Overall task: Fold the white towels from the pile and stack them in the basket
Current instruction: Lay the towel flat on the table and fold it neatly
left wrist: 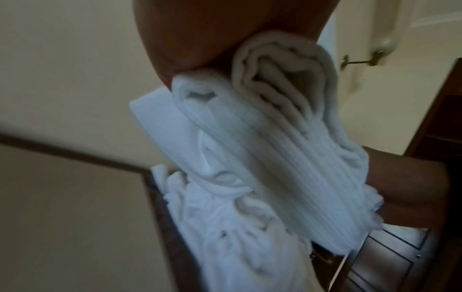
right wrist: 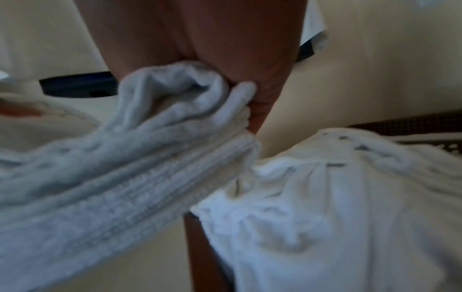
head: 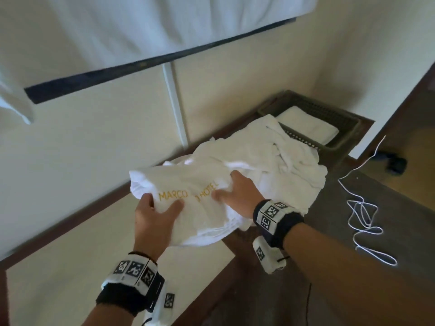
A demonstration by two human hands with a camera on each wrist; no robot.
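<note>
Towel (head: 188, 203) | gripped by both hands | wooden table (head: 259, 267) | cream wall (head: 94, 137)

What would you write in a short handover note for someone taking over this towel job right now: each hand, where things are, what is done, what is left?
Left hand: grips the near-left end of the lettered towel.
Right hand: grips the same towel at its right side.
Towel: bunched, lifted off the pile, not yet folded.
Pile: loose on the wooden table, next to the basket.
Done: at least one folded towel lies in the basket.
Left: fold the held towel, stack it in the basket, then work through the pile.
</note>
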